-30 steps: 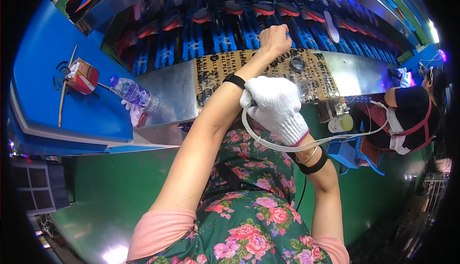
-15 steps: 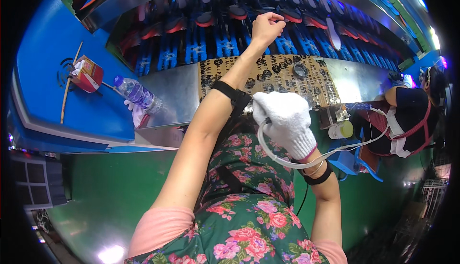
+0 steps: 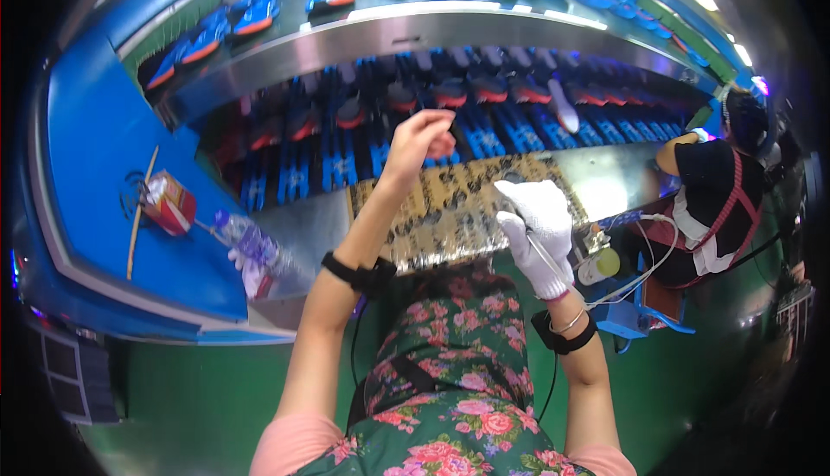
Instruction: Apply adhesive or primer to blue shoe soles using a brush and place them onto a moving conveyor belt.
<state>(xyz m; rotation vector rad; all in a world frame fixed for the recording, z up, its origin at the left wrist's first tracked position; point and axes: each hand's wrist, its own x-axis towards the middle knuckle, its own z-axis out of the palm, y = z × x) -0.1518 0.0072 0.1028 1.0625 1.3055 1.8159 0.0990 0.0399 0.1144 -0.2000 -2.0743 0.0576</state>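
Note:
My bare left hand (image 3: 421, 147) hovers in front of the near edge of a rack line. Its fingers are loosely bent and slightly smeared, finger and thumb apart, with nothing seen between them. A white knitted glove covers my right hand (image 3: 543, 230), held over the near right part of a patterned brown sheet (image 3: 432, 217). A thin pale tube (image 3: 543, 254) runs along its palm, held there by the fingers; the tip is hidden. Beyond the sheet, blue racks (image 3: 341, 160) carry dark shoe parts with red edges (image 3: 350, 113). One pale sole (image 3: 564, 106) leans among them.
Blue shoes with orange soles (image 3: 257, 14) stand on an upper belt behind a metal rail (image 3: 363, 28). At left are a red box (image 3: 170, 205), a stick (image 3: 141, 217) and a water bottle (image 3: 248, 238). A yellow-green-topped jar (image 3: 608, 261), blue stool (image 3: 618, 303) and co-worker (image 3: 722, 199) are at right.
The view has tipped up, bringing the upper belt into sight. My left hand has drawn back from the racks, leftward. My gloved right hand has turned, and its thumb now stands apart.

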